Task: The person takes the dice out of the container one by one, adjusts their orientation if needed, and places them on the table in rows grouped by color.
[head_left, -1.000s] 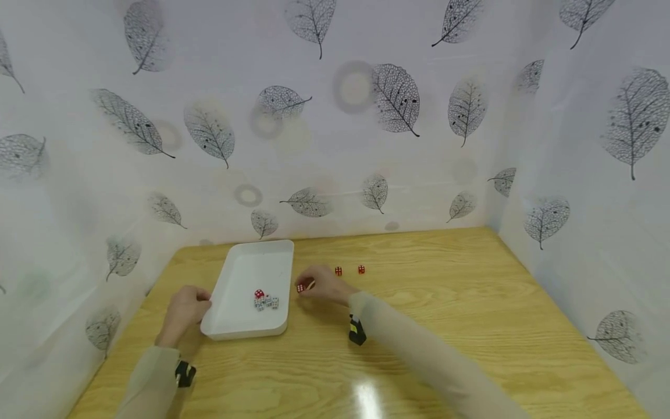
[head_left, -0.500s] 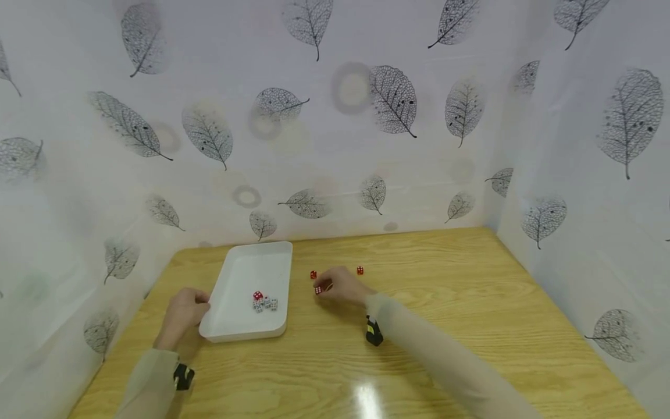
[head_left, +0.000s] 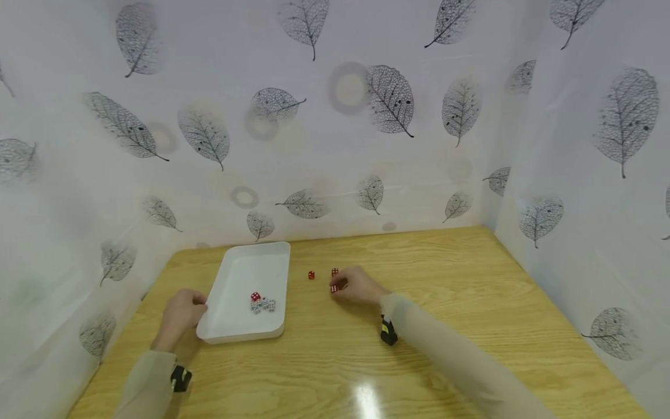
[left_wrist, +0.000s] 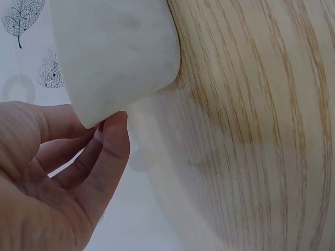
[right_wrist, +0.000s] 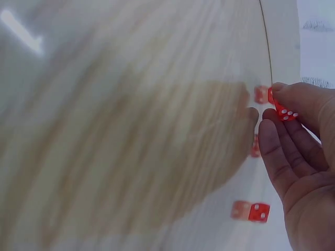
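Observation:
My left hand (head_left: 180,314) pinches the rim of a white tray (head_left: 238,333) at its left side. In the left wrist view, thumb and fingers meet around the corner of the tray (left_wrist: 120,63). A red die (head_left: 255,297) and several white dice (head_left: 264,305) lie inside it. To the right of the tray, my right hand (head_left: 358,285) pinches a red die (head_left: 334,288) between thumb and fingers. Behind this die stands another red die (head_left: 335,272), and one more red die (head_left: 311,274) sits to its left. The right wrist view has the held die (right_wrist: 286,113) at the fingertips.
A wooden table (head_left: 335,361) carries everything, glossy enough to mirror the dice. Leaf-printed white sheets (head_left: 314,145) rise at its back and on both sides. Both wrists carry black straps.
My right hand has moved right, away from the tray, with the red die in its fingers. Its movement uncovered the left red die on the table and hid the rightmost one. My left hand stayed on the tray.

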`<state>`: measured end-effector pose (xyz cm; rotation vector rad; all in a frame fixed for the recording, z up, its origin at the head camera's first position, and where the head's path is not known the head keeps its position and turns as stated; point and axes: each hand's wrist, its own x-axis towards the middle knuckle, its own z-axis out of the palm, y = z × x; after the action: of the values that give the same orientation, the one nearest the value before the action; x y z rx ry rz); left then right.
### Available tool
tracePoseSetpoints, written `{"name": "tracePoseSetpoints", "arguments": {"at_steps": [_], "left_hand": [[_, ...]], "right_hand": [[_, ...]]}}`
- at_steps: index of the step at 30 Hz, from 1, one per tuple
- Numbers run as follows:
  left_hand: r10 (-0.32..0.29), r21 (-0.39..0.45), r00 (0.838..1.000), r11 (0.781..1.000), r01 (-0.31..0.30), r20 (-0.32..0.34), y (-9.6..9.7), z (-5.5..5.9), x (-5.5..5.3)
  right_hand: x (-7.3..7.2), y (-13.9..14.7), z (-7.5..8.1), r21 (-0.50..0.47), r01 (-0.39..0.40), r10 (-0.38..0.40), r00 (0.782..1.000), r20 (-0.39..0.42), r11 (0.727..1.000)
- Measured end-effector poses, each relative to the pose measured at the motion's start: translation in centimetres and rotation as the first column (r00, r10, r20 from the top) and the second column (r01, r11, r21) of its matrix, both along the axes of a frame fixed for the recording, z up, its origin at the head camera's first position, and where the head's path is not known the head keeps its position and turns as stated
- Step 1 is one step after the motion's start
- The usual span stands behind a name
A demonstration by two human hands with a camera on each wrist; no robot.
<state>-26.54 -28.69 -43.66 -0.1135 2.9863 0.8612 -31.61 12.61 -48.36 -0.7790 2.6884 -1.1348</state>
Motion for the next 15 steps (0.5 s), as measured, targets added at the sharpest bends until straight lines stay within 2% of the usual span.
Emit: {"name": "tracePoseSetpoints", "arguments": {"at_steps": [6,15], "left_hand": [[0.0,-0.001,1.0,1.0,0.0,0.004,0.0,0.1,0.2],[-0.002,0.003,1.0,1.0,0.002,0.003,-0.1,0.0,0.1]], "right_hand": [[-0.3,1.4,-0.2,0.012,0.021,-0.021,0.999,0.026,1.0],[-0.4,3.6,0.2,0.014,0.053,-0.053,0.998,0.018,0.999]]}}
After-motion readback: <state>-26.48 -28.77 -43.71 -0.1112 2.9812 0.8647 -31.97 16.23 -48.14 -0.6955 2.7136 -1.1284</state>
